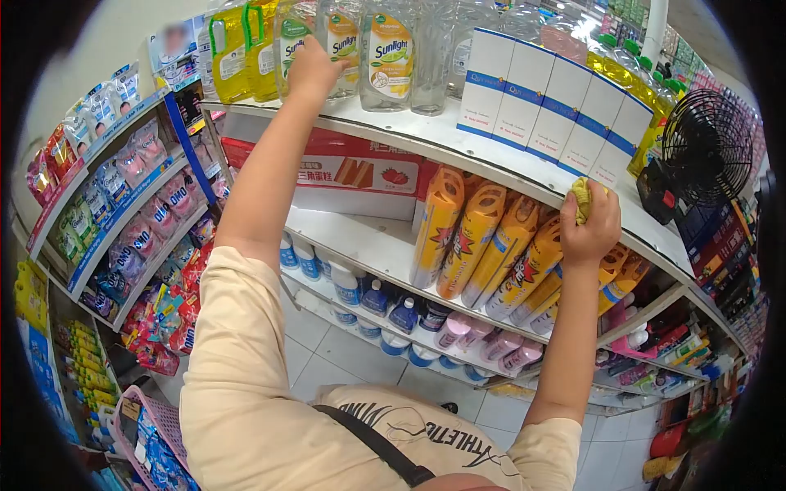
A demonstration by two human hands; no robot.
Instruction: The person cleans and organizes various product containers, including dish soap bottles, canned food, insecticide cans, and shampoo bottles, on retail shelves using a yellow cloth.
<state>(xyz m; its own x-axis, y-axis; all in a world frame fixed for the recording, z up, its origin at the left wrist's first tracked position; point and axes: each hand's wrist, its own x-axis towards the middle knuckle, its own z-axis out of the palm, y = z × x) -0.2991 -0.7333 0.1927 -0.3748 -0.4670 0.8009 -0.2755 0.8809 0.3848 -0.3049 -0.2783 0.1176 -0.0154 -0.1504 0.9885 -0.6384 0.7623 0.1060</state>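
Cloth (pixel 581 200), crumpled and yellow, is pinched in the right hand (pixel 591 225), left hand (pixel 313 75) spread by clear bottles (pixel 387 69).

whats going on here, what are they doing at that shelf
A person is at a shop shelf. Their left hand is up among the clear Sunlight bottles on the top shelf; whether it grips one is hard to tell. Their right hand holds a crumpled yellow cloth at the shelf's front edge, near a row of white boxes. Orange and yellow cans stand below, and a black fan is at the right.
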